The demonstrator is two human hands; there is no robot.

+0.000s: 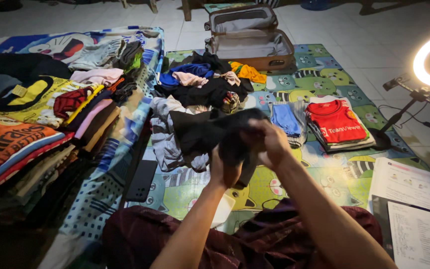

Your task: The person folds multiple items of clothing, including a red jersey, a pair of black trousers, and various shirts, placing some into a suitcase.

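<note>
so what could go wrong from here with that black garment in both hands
The black garment is bunched between the left hand and right hand, so any fold could come out uneven. It hangs over the loose pile of clothes and could snag or drag pieces along. The dark phone on the mat lies close by and could get covered or knocked.

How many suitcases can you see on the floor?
1. The open suitcase lies at the far end of the colourful mat, beyond the loose clothes pile. Both hands, left hand and right hand, hold a black garment. Others may sit outside the view.
</note>
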